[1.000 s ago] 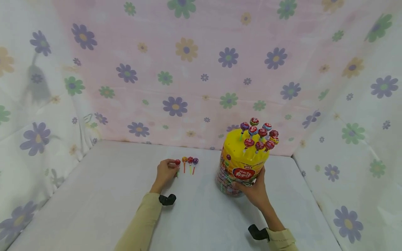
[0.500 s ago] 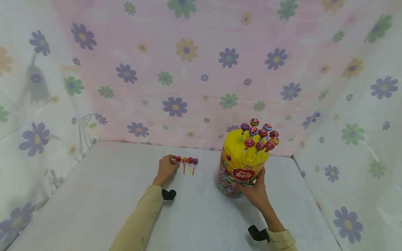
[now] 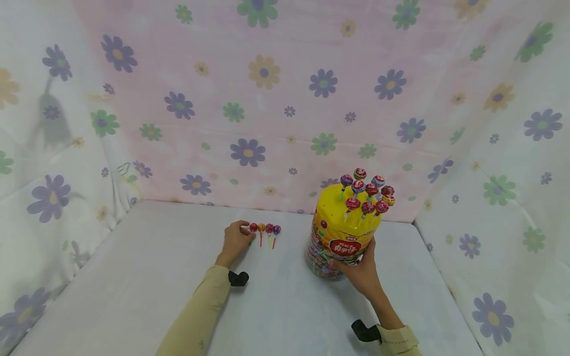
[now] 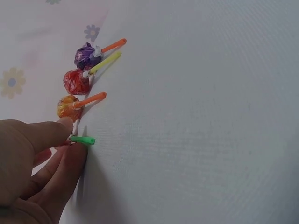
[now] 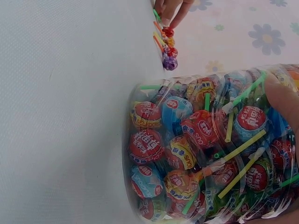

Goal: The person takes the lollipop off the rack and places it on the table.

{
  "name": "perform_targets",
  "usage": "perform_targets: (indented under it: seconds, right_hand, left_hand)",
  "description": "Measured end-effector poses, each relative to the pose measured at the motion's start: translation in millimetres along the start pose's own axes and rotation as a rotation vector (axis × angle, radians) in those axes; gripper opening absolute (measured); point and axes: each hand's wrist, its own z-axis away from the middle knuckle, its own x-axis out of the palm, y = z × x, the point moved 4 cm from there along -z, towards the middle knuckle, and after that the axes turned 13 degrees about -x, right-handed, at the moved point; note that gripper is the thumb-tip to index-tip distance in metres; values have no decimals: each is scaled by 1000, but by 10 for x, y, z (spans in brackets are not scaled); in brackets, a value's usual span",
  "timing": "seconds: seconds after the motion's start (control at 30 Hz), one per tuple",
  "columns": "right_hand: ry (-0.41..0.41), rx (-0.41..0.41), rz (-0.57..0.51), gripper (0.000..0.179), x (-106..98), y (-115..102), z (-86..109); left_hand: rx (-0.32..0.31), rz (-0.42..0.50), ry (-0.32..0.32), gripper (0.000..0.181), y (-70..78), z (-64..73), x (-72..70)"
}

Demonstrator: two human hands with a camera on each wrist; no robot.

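My left hand (image 3: 236,241) pinches a red-wrapped lollipop (image 3: 253,227) at the left end of a short row on the table. Its green stick (image 4: 84,139) pokes out between thumb and fingers in the left wrist view, where the fingers mostly hide the candy. Beside it lie an orange lollipop (image 4: 69,108), a red one (image 4: 76,82) with a yellow stick and a purple one (image 4: 88,57), sticks toward me. My right hand (image 3: 362,272) grips the side of a big clear jar (image 5: 175,149) of lollipops, its yellow top (image 3: 331,200) stuck with several upright lollipops.
The white table (image 3: 147,272) runs back to a pink flowered cloth wall (image 3: 267,118). Flowered white cloth also hangs at the left side (image 3: 26,148) and right side (image 3: 512,222). A black wrist mount (image 3: 366,330) sits on the right wrist.
My left hand has moved slightly away from me and right, bringing the red lollipop into line against the orange one. The right hand and jar have stayed put.
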Motion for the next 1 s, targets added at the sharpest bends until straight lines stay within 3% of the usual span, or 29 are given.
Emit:
perform_targets:
  seconds: [0.3,0.43,0.67,1.0]
  right_hand:
    - [-3,4,-21,114,6,2,0]
    - [-10,9,-9,113,1,-5,-1]
    - [-18,28,-13,113,-4,-92,5]
    - [3,-10,3,113,-16,1,-4]
  left_hand:
    - [-5,84,-48,41,20,114,-42]
    - [62,152,-95,40,166,214,-61]
    - [296,304,-143,36,711,444,-98]
    - [452,394,-267,32,1612,807,-43]
